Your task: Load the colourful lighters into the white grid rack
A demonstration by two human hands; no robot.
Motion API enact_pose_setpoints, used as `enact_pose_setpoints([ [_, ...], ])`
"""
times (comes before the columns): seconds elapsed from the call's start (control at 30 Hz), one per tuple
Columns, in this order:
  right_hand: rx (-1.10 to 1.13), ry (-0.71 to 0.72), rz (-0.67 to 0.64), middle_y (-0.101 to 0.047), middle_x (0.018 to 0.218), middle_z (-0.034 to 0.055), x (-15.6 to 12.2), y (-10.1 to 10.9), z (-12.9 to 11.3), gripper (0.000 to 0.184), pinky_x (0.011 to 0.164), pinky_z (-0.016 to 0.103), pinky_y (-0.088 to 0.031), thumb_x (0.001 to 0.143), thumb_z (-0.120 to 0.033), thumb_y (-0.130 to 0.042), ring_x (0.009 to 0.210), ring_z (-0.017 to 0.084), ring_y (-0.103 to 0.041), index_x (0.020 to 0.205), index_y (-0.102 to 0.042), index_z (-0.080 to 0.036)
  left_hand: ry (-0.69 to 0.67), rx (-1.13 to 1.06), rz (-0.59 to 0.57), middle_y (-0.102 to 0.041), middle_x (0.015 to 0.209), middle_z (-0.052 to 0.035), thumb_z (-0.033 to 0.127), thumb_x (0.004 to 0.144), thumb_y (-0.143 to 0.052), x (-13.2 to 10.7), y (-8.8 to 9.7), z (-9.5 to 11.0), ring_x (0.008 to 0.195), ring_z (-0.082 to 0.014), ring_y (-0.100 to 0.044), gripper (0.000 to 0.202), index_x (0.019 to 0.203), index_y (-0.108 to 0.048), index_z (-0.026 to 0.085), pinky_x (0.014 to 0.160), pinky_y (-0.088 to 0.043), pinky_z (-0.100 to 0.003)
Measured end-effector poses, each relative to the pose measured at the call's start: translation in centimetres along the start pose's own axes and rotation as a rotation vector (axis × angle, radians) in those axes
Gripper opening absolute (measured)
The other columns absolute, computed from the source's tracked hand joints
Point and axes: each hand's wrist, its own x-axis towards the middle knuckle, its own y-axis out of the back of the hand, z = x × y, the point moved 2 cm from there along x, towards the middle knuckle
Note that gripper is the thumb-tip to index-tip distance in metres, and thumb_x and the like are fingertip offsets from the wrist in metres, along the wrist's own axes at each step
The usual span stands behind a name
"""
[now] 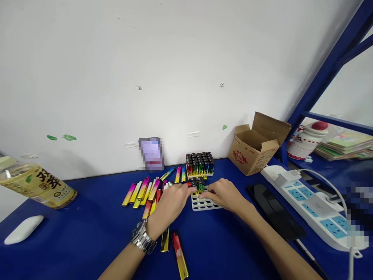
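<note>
A white perforated tray (201, 204) lies on the blue table, with a few lighters (201, 186) standing upright in its far holes. My left hand (173, 202), a metal watch on its wrist, is at the tray's left side, fingers curled and thumb beside the upright lighters. A small red piece shows by its fingertips; what they grip is hidden. From the right, my right hand (224, 193) reaches over the tray with bent fingers and thumb near the green lighter. Its fingertips are too hidden to show what they hold. Behind stands a full block of upright lighters (199, 165).
Loose shiny lighters (142, 190) lie left of my hands, and a red-gold lighter (180, 254) is nearer me. Around them are a tea bottle (37, 182), white case (25, 229), open cardboard box (250, 149), black phone (274, 212) and power strip (314, 210).
</note>
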Motion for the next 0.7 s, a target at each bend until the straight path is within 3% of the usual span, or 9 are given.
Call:
enact_pose_setpoints([
  [0.1,0.075,0.121,-0.083,-0.059,0.051,0.0043,-0.8,0.5,-1.8,0.056,0.049,0.026,-0.019,0.088,-0.06,-0.047,0.051,0.014,-0.054,0.054,-0.06,-0.017,0.152,0.118,0.041,-0.068,0.077,-0.0081,0.036,0.099,-0.022,-0.6,1.4,-1.3,0.072,-0.0221,-0.065,0.046,0.08,-0.059,0.017,0.061,-0.041,-0.03],
  [0.2,0.135,0.307,-0.188,-0.06,0.052,0.0029,-2.1,-0.3,-5.3,0.051,0.05,0.024,-0.025,0.086,-0.058,-0.05,0.05,0.013,-0.053,0.06,-0.064,-0.017,0.31,0.254,0.009,-0.069,0.082,-0.0127,0.035,0.097,-0.029,-1.3,2.2,-2.3,0.078,-0.0277,-0.067,0.04,0.085,-0.06,0.014,0.062,-0.042,-0.033],
  [0.27,0.073,0.306,-0.221,-0.064,0.056,0.0068,-2.9,-1.4,-7.9,0.056,0.052,0.026,-0.031,0.08,-0.067,-0.049,0.056,0.02,-0.059,0.066,-0.068,-0.016,0.377,0.286,-0.036,-0.07,0.087,-0.0163,0.037,0.094,-0.033,-1.6,2.1,-2.6,0.083,-0.0309,-0.067,0.038,0.091,-0.061,0.011,0.064,-0.043,-0.035],
  [0.37,-0.02,0.246,-0.258,-0.07,0.075,0.0148,-3.8,-3.1,-10.7,0.048,0.06,0.033,-0.04,0.08,-0.057,-0.052,0.068,0.029,-0.066,0.086,-0.07,-0.013,0.456,0.27,-0.094,-0.07,0.09,-0.0176,0.034,0.092,-0.038,-1.7,1.7,-2.6,0.086,-0.0316,-0.067,0.034,0.095,-0.061,0.009,0.065,-0.045,-0.035],
  [0.47,-0.036,0.115,-0.296,-0.071,0.079,0.0173,-3.8,-3.5,-11.2,0.033,0.062,0.036,-0.043,0.073,-0.036,-0.057,0.072,0.033,-0.067,0.092,-0.068,-0.012,0.491,0.244,-0.124,-0.069,0.09,-0.0175,0.029,0.089,-0.039,-1.5,1.4,-2.5,0.086,-0.0306,-0.067,0.031,0.092,-0.062,0.009,0.065,-0.044,-0.034],
  [0.57,0.029,0.024,-0.277,-0.071,0.078,0.0161,-3.5,-2.9,-10.3,0.024,0.057,0.032,-0.04,0.069,-0.025,-0.054,0.07,0.031,-0.067,0.086,-0.064,-0.012,0.486,0.217,-0.144,-0.069,0.085,-0.0168,0.028,0.084,-0.041,-1.4,1.4,-2.6,0.083,-0.031,-0.066,0.027,0.084,-0.062,0.011,0.063,-0.041,-0.034],
  [0.7,0.382,0.006,-0.141,-0.065,0.066,0.0061,-2.8,-2.3,-8.8,0.004,0.053,0.027,-0.034,0.074,-0.021,-0.049,0.061,0.021,-0.062,0.072,-0.051,-0.018,0.434,0.159,-0.135,-0.066,0.076,-0.0137,0.025,0.083,-0.039,-1.2,1.4,-3.0,0.076,-0.0297,-0.064,0.021,0.074,-0.055,0.016,0.06,-0.037,-0.034],
])
